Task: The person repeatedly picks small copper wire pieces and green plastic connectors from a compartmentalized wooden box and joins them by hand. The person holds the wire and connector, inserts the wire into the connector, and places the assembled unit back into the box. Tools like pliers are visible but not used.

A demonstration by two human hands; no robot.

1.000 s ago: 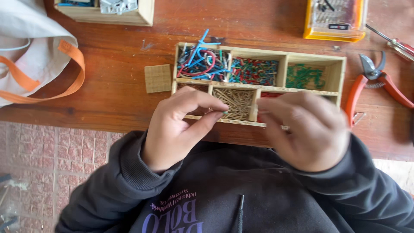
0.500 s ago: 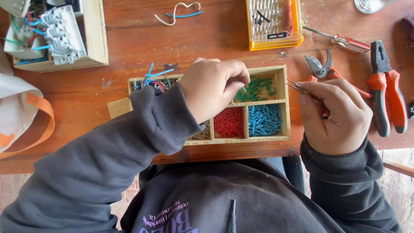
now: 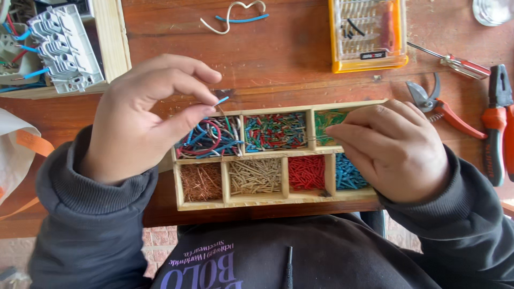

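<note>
The left hand [image 3: 142, 120] hovers over the far-left corner of a wooden compartment tray [image 3: 251, 200], thumb and forefinger pressed together on a short piece of blue insulated wire [image 3: 220, 100] whose tip sticks out to the right of the fingertips. The right hand [image 3: 393, 150] rests over the tray's right end, its fingers curled and closed toward the left; a thin dark strand seems to run from them across the green compartment, though what they pinch cannot be told for sure. The tray lies at the near edge of the wooden table [image 3: 278, 59], between the two hands. Its far row holds tangled wire loops, mixed coloured bits and green bits; its near row holds copper strands, tan pieces, red pieces and blue pieces. Far behind it sits an orange bit case [image 3: 368, 35], with a screwdriver [image 3: 455, 61], cutters [image 3: 436, 104] and pliers [image 3: 498, 123] to the right. A white terminal block [image 3: 64, 48] lies far left.
</note>
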